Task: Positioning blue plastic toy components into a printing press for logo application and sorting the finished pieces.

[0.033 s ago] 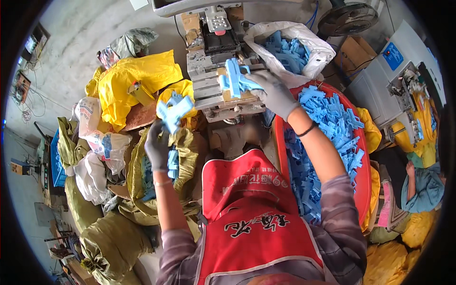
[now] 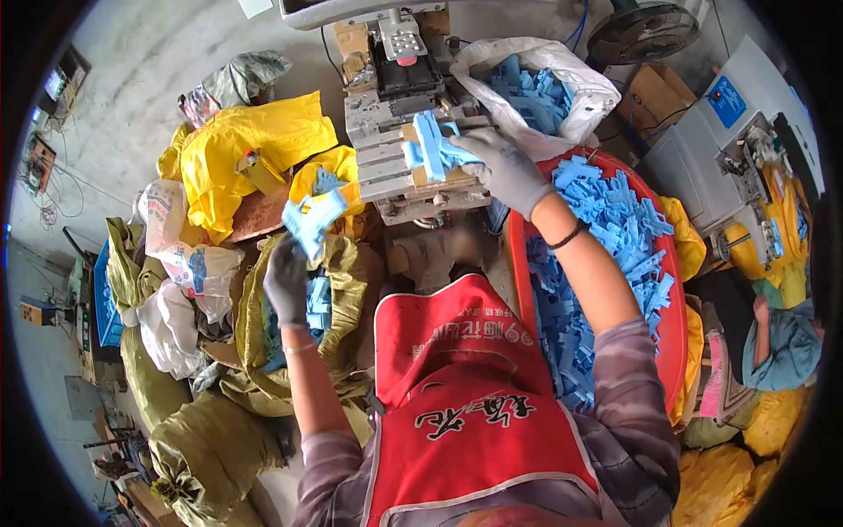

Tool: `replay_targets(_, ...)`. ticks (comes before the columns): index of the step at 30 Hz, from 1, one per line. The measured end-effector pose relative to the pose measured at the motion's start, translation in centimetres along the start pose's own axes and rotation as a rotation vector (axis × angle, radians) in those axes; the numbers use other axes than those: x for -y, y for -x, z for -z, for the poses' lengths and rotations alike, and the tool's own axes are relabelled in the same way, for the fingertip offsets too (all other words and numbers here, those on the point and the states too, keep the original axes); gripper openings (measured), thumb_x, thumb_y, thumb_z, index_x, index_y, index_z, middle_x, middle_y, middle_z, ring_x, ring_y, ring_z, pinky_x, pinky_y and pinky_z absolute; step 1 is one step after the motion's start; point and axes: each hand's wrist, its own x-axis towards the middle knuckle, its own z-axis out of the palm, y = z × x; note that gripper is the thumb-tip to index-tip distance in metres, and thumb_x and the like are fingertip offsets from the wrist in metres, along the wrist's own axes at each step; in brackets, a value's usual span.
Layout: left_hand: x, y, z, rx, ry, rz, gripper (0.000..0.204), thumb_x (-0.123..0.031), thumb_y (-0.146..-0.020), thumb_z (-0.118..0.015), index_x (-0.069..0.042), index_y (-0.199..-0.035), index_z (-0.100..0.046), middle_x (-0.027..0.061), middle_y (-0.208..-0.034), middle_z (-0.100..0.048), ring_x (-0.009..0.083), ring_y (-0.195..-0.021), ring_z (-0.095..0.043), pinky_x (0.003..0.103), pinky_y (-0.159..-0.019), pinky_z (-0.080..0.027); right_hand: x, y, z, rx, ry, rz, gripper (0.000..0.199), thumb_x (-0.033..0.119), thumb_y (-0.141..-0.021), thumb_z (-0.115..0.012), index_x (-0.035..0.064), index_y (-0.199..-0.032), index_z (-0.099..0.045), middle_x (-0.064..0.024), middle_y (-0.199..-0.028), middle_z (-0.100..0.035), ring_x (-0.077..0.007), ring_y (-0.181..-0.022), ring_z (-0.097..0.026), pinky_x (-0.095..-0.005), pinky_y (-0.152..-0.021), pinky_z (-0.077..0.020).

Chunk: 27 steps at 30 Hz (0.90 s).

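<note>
My left hand [image 2: 287, 285], in a grey glove, is closed on a light blue plastic toy pistol part [image 2: 313, 221]. It holds this part above an olive woven sack [image 2: 341, 277] that has blue parts inside. My right hand [image 2: 505, 171], gloved too, grips the end of a second light blue toy pistol part [image 2: 430, 145]. That one lies on a small brown block on the grooved metal bed [image 2: 382, 169] of a machine. The right fingertips are partly hidden behind the part.
A red tub [image 2: 674, 329] heaped with blue parts stands at my right. Behind it is a white sack [image 2: 597, 101] of similar parts, with a black fan [image 2: 641, 35] beyond. Yellow sacks [image 2: 255, 149] and tied olive sacks [image 2: 215, 448] crowd the left. Another person's arm [image 2: 762, 338] shows far right.
My left hand and its toy pistol part have shifted slightly down and to the left. My right hand and the part on the machine have barely moved.
</note>
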Motion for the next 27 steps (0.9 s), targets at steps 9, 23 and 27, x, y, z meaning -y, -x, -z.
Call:
replay_targets(9, 12.8, 9.2, 9.0, -0.097, -0.527, 0.13, 0.031, -0.026, -0.096, -0.066, -0.003, -0.116, -0.07, 0.0135, -0.112, -0.073, 0.0259, -0.099, -0.071, 0.035, -0.088, -0.056, -2.1, 6.5, 4.5, -0.062, 0.114, 0.03, 0.052, 0.038, -0.096, -0.062, 0.0099, -0.139, -0.054, -0.0167, -0.135, -0.056, -0.0366, -0.119, -0.057, -0.0438, -0.103, -0.0449)
replay_targets(23, 12.2, 8.2, 4.3, 0.104, -0.31, 0.18, 0.03, -0.018, -0.099, -0.061, 0.003, -0.12, -0.068, 0.0136, -0.118, -0.071, 0.0236, -0.104, -0.068, 0.034, -0.093, -0.054, -3.0, 44.6, 4.7, 0.385, 0.441, -1.257, 0.036, 0.042, -0.093, -0.058, 0.0073, -0.098, -0.065, -0.0166, -0.104, -0.07, -0.0357, -0.101, -0.066, -0.0503, -0.084, -0.0525)
replay_targets(27, 9.5, 8.0, 1.1, 0.209, -0.542, -0.034, 0.028, -0.018, -0.099, -0.059, 0.002, -0.114, -0.071, 0.015, -0.113, -0.072, 0.0274, -0.101, -0.069, 0.037, -0.091, -0.053, -0.5, 48.2, 2.8, 0.012, 0.666, -1.281, 0.044, 0.047, -0.09, -0.062, 0.0093, -0.112, -0.066, -0.0157, -0.102, -0.069, -0.0361, -0.099, -0.067, -0.0486, -0.086, -0.0532)
